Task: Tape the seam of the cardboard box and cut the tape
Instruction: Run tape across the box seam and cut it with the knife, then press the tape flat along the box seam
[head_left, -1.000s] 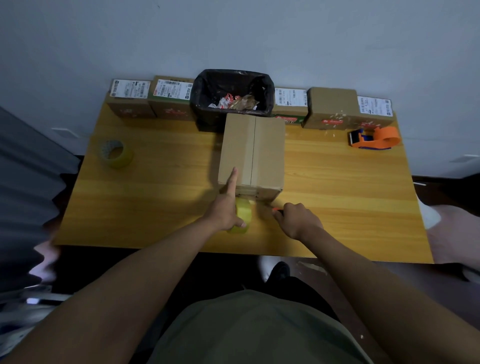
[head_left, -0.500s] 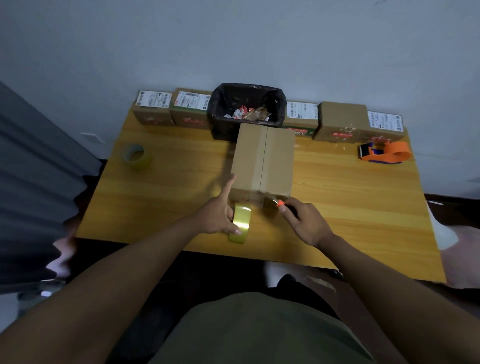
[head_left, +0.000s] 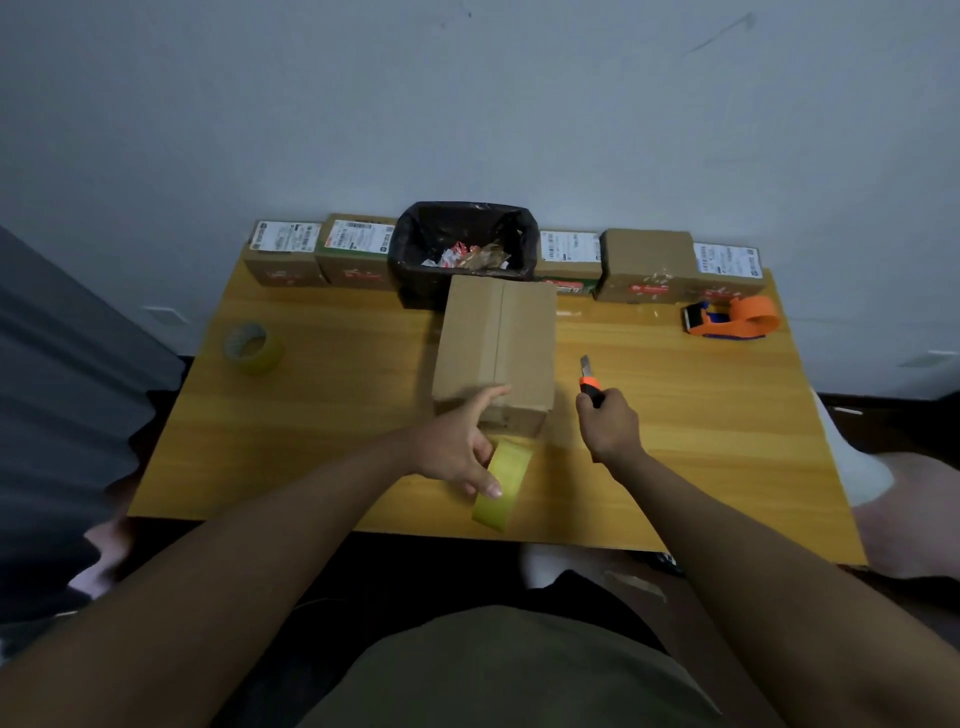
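Your right hand (head_left: 610, 428) has pulled away from the cardboard box (head_left: 496, 345) and now grips the orange knife (head_left: 590, 383) at 3 o'clock of it, blade up. Your left hand (head_left: 457, 447) grasps the yellow tape roll (head_left: 504, 483) at the box's 6 o'clock, thumb touching the box. Around the bench (head_left: 322, 431): one spare tape roll (head_left: 253, 347) at 9 o'clock, one bin (head_left: 465, 249) at 12, five labelled parcels (head_left: 647, 265), one orange dispenser (head_left: 732, 318).

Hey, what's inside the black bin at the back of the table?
The black bin holds crumpled scraps, red-and-white and brownish pieces, lying on the black liner. The cardboard box in front covers the bin's lower front, and anything beneath the top scraps cannot be seen.
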